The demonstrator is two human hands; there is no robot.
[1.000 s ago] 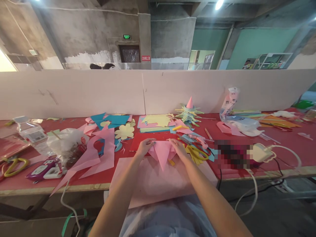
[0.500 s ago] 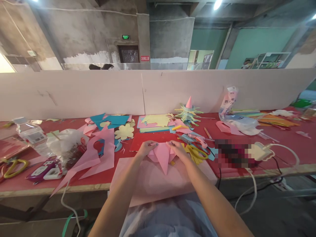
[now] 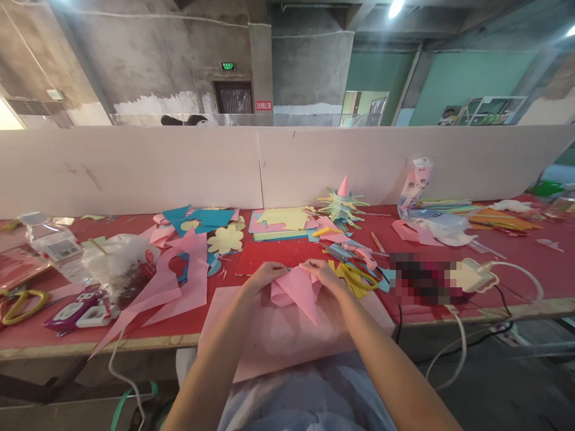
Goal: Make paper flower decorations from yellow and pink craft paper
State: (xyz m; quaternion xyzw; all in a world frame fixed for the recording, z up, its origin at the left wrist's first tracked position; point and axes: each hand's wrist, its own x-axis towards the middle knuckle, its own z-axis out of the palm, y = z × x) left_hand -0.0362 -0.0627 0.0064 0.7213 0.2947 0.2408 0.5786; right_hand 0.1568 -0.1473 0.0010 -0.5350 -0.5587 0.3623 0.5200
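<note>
A folded pink paper (image 3: 297,291) with a point aimed toward me lies between my hands, above a large pale pink sheet (image 3: 278,335) that hangs over the table's front edge. My left hand (image 3: 266,275) pinches the fold's upper left edge, fingers closed. On the upper right edge my right hand (image 3: 321,272) pinches too. The two hands nearly meet at the top of the fold. A red sheet (image 3: 269,254) lies just beyond them.
Yellow-handled scissors (image 3: 357,276) lie right of my right hand. Pink offcuts (image 3: 179,281), blue paper (image 3: 197,218), a cream flower cutout (image 3: 227,238) and a paper tree (image 3: 344,203) cover the red table (image 3: 516,263). A plastic bottle (image 3: 51,242) and a second pair of scissors (image 3: 18,299) sit left. Cables (image 3: 462,341) hang right.
My hands have drawn closer together at the top of the pink fold, and its point has swung slightly to the right.
</note>
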